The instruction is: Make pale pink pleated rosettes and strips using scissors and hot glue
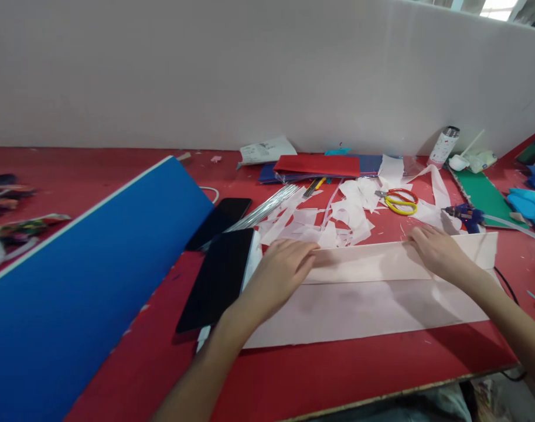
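A long pale pink sheet of paper [372, 310] lies on the red tabletop, with its far strip bent up into a raised flap. Both of my hands grip that flap along its upper edge. My left hand [289, 261] is closed on the flap's left end, thumb on the near side. Farther right, my right hand [436, 252] is closed on the same edge, its fingers curled over it. A dark tablet [217, 278] lies just left of my left hand. Beyond the flap are several white paper scraps [309, 225].
Scissors [401, 202], a glue gun [467, 217] and a utility knife [312, 187] lie behind the sheet. A phone [223, 220] sits beyond the tablet. A large blue board [113, 269] slants along the left. At the back stand red folded paper [317, 166] and a tumbler [443, 146].
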`<state>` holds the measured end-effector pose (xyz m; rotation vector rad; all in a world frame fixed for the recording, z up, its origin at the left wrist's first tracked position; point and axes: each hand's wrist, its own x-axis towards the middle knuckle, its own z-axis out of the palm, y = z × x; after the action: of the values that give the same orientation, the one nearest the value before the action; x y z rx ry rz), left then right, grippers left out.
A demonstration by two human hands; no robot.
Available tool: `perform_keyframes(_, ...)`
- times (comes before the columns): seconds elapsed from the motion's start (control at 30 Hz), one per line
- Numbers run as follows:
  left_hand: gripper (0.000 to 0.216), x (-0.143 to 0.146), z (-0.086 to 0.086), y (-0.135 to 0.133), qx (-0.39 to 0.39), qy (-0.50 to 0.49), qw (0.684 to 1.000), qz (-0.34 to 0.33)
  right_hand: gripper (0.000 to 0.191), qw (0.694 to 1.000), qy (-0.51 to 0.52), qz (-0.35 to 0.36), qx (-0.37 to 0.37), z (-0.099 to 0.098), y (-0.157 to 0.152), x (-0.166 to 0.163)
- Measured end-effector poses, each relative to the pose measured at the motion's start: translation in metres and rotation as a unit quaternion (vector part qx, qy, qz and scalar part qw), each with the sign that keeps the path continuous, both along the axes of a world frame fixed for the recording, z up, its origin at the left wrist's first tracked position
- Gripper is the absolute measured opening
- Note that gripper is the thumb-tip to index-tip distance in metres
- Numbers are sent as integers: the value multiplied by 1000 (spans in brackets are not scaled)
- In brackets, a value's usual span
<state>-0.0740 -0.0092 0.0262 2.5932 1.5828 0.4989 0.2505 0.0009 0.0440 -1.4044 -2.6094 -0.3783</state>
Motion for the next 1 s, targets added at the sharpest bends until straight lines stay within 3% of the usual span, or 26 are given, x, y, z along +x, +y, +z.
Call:
perform_keyframes(0.13,29,1,-1,-1,49,-26,998,-32,18,994,-38,27,95,19,-5,8)
perform_keyframes(0.3,20,-5,6,-6,180,-67,981,-26,15,985,-31,49,163,34,-16,8)
perform_keyframes(0.43,15,-16,12,-11,306,-105,946,-18,17,983,-45,58,171,34,-25,8)
perform_keyframes(0.5,16,-21,15,-12,330,-115,937,-9,18,985,-73,54,149,30,-27,15)
perform_keyframes(0.63,16,-24,20,-13,313,-108,943,-23,19,988,-88,7,129,32,-33,29)
perform_keyframes(0.7,15,-24,22,-13,309,-107,944,-35,22,986,-83,-25,145,41,-37,30)
perform_keyframes(0.8,15,-24,25,-13,280,-109,954,2,22,981,-87,-53,164,62,-45,25)
perform_keyframes(1.0,30,-20,27,-8,95,-92,986,105,22,961,-104,-67,249,99,-38,9)
